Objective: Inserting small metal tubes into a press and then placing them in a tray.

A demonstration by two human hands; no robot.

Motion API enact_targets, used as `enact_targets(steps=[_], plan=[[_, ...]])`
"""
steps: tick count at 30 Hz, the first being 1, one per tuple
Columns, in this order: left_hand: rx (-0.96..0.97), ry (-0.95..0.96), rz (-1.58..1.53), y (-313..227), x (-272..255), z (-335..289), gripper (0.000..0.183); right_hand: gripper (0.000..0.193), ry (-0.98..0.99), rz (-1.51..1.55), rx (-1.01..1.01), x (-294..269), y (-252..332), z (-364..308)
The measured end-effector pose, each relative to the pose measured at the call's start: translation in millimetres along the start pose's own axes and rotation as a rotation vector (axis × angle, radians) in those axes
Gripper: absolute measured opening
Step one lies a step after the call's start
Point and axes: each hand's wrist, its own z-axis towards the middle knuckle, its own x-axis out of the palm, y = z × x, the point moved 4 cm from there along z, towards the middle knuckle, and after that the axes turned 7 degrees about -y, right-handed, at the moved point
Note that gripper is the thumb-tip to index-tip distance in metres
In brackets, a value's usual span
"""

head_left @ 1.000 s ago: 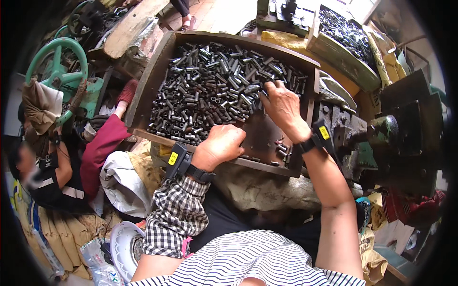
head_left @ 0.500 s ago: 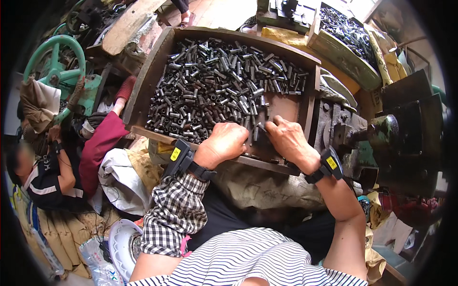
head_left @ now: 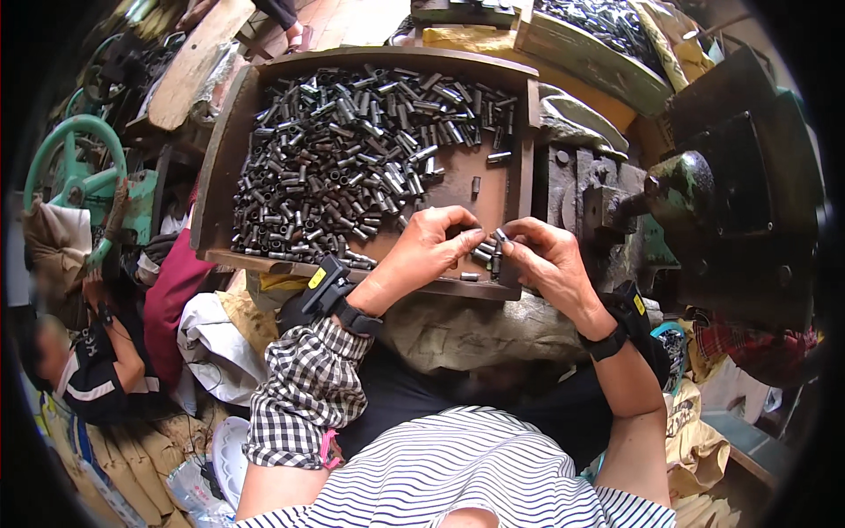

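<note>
A shallow wooden tray [head_left: 528, 119] holds a heap of short dark metal tubes [head_left: 339, 163]. My right hand [head_left: 554, 268] is closed in a pinch over the tray's near right corner, with a small metal tube [head_left: 501, 235] between thumb and fingers. Close beside it, my left hand [head_left: 431, 242] is closed too, thumb and fingertips together. Whatever is in that pinch is too small to make out. Several loose tubes lie under the fingertips, one tube [head_left: 470, 276] by the front wall and another tube [head_left: 476, 187] farther back.
Right of the tray stands a dark, greasy machine [head_left: 691, 198]. A second box [head_left: 590, 66] of metal parts sits at the back right. Far left are a green handwheel [head_left: 75, 180] and a seated person [head_left: 101, 352]. Sacking [head_left: 475, 330] hangs below the tray's front edge.
Both hands have shifted toward the tray's near right corner and come closer together. The tube in my right hand now shows. The whole view has turned slightly, so the tray appears farther left.
</note>
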Motion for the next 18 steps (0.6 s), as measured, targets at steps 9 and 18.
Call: enact_targets(steps=[9, 18], plan=[[-0.230, 0.085, -0.551, 3.5, 8.1, 0.0, 0.021, 0.018, -0.003, 0.198, 0.086, -5.9, -11.2, 4.5], [-0.275, 0.072, -0.698, 6.9, 8.4, -0.9, 0.017, 0.017, 0.027, 0.325, 0.076, -1.7, -18.9, 6.6]])
